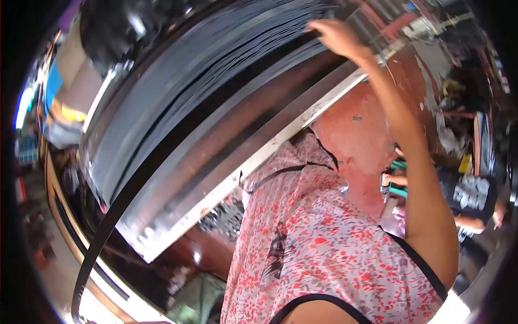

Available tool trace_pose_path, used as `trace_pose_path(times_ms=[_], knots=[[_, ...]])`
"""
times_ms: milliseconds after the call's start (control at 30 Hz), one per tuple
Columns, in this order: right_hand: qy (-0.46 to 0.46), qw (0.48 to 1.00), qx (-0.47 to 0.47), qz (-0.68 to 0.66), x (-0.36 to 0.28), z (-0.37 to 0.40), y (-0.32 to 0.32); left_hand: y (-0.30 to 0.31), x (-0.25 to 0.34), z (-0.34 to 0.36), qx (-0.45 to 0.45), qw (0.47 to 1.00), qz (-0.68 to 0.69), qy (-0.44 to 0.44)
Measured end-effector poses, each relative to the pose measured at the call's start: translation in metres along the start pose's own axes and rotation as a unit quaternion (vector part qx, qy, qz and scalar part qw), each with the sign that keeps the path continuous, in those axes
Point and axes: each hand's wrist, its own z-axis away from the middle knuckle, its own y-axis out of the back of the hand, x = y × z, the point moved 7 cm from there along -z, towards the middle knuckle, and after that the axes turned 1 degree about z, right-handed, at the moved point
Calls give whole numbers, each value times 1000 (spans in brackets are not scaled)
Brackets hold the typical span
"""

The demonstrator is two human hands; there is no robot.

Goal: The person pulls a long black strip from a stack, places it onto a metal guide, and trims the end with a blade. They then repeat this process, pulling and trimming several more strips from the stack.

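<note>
My right hand [334, 38] is at the top right, over the far end of a long worktable [243, 146]. Its fingers are closed on the end of a long black strip [162, 154]. From there the strip runs diagonally across the table and hangs past its near left corner to the bottom left of the view. Beneath and beside it, many thin dark grey strips [216, 59] lie lengthwise in a thick layer. My left hand does not show; only the upper part of that arm is seen at the bottom edge.
A pale edge [280, 141] borders the table along my body. Black plastic [113, 32] is piled beyond the table at the upper left. On the right, past a worn red floor [353, 129], sits a person in a black shirt [472, 189]. Dark scraps [224, 218] lie under the table.
</note>
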Motion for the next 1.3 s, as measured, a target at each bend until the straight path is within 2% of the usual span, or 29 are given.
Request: trace_pose_path(times_ms=[33,67,100,133,167,200,233,300,333,367,400,467,533,633,767,900,1033,1167,1300], knots=[[71,997,7,40,4,3,10,33,-24,0,9,1000,-7,23],[71,995,8,77,13,15,18,60,-52,1,6,999,-11,53],[-114,971,-171,124,23,19,13,91,-84,2,6,996,-19,84],[79,991,-45,102,7,17,24,117,-107,6,1,994,-26,111],[68,986,-108,109,21,24,16,137,-132,14,-6,990,-32,138],[88,984,-110,113,27,29,9,156,-159,21,-19,987,-34,156],[106,981,-111,120,39,34,4,158,-191,30,-44,982,-26,184],[50,968,-188,160,69,45,-16,154,-249,65,-89,969,-9,230],[58,963,-194,179,79,51,-23,149,-277,82,-127,966,25,225],[63,957,-200,199,84,55,-29,154,-313,106,32,925,-5,379],[53,951,-222,210,84,56,-31,112,-282,137,44,908,-22,417],[63,940,-232,241,83,61,-34,69,-268,178,51,896,33,440],[69,935,-245,247,89,67,-35,48,-260,205,79,884,15,460],[76,925,-259,268,87,77,-39,53,-313,225,87,862,58,496],[67,912,-283,290,94,93,-56,27,-285,248,98,860,4,501],[69,908,-283,302,97,106,-65,32,-310,255,97,858,12,504],[27,901,-323,288,101,112,-73,23,-301,253,93,866,3,491],[38,900,-313,299,97,115,-78,23,-305,250,89,861,3,500],[-10,894,-339,292,100,115,-84,29,-314,251,99,864,-16,494]])
